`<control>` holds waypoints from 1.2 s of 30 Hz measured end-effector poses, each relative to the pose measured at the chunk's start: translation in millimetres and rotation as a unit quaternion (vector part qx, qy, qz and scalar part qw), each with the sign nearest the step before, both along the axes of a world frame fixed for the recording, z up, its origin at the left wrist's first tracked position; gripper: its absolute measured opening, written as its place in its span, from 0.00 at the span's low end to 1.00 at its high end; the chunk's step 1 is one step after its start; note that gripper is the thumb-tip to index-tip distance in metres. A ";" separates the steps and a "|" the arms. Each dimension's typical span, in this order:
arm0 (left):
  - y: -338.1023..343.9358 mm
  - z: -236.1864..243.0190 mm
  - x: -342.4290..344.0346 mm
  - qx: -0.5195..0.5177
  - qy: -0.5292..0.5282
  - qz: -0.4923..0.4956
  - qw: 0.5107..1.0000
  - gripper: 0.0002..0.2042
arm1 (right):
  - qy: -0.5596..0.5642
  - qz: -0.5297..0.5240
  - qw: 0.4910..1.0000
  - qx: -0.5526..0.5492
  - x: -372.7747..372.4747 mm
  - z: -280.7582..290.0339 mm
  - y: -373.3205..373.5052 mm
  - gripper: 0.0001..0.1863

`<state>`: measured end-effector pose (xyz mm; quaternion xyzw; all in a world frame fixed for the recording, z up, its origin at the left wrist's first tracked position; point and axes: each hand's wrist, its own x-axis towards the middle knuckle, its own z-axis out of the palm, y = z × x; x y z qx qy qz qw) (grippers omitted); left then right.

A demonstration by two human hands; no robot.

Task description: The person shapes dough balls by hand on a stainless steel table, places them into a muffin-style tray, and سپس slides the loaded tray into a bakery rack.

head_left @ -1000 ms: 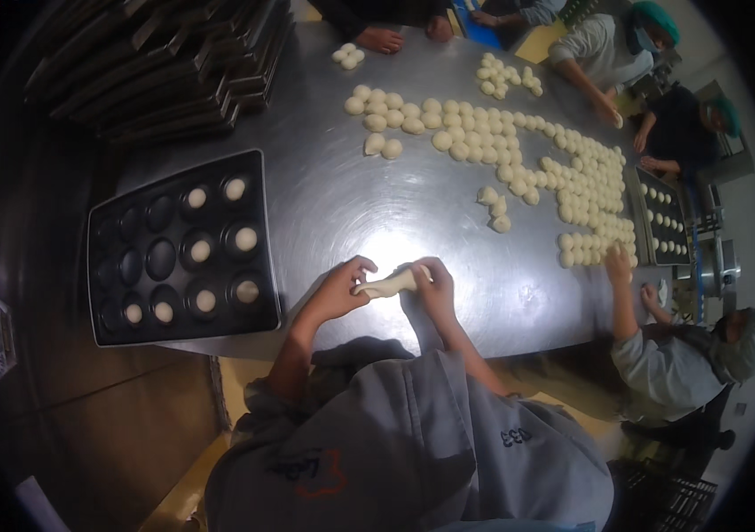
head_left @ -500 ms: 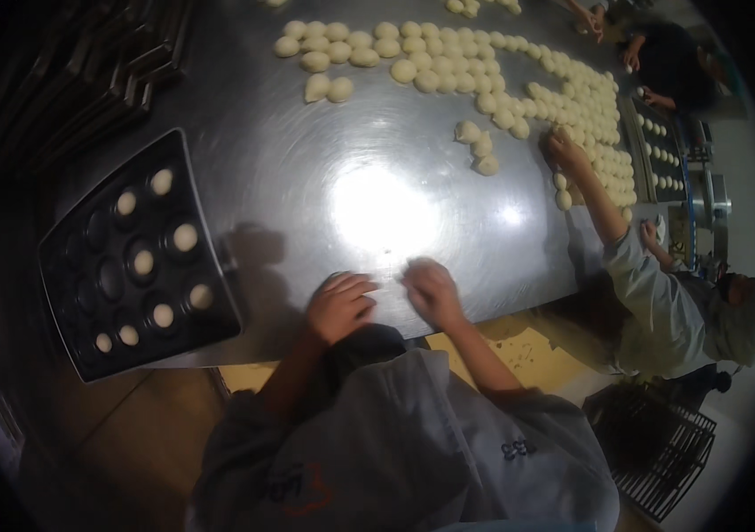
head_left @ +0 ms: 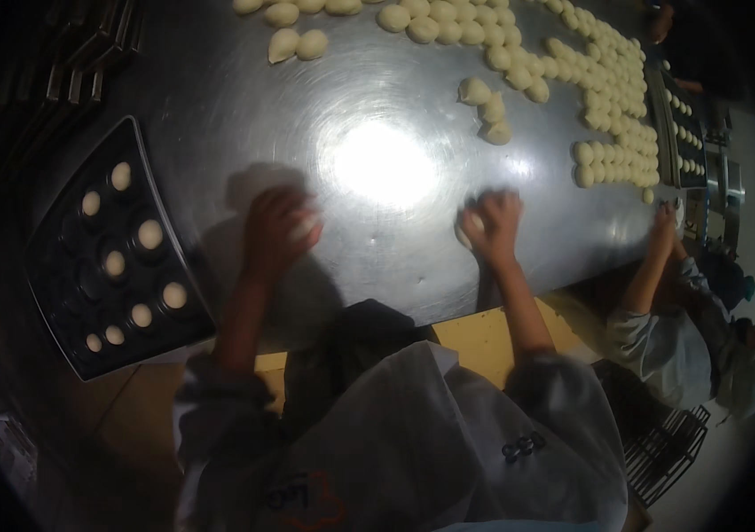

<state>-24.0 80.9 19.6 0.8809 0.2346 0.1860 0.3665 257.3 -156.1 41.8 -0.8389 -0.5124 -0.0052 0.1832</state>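
My left hand is curled around a pale dough ball, part of which shows at the fingers; the hand is a little blurred. Farther right, my right hand cups another dough ball against the steel table. Between the two hands lies bare metal with a bright glare. Just beyond my right hand sit a few dough pieces in a short row. To the left of my left hand, a dark moulded tray holds several dough balls in its round hollows.
Rows of dough balls cover the table's far right. A loose pair of dough pieces lies farther left. A second filled tray stands at the far right. At the right edge a co-worker's hands are over the table. Stacked metal trays stand far left.
My hands have moved apart, left and right, and dough balls now show in them. The co-worker's arm has drawn back from the dough rows. The whole view has shifted slightly.
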 end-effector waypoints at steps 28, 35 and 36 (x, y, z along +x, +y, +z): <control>-69.1 -7.0 11.6 0.062 -0.006 -0.005 0.998 0.05 | 0.224 0.179 0.954 0.091 -22.6 7.2 12.1 0.09; -46.6 10.1 78.6 0.011 -0.013 0.095 0.995 0.05 | 0.213 0.059 0.967 0.123 -33.6 -3.8 69.4 0.09; -60.9 4.8 75.5 0.014 -0.032 0.062 0.997 0.05 | 0.203 0.122 0.969 0.067 -43.4 -11.1 55.4 0.07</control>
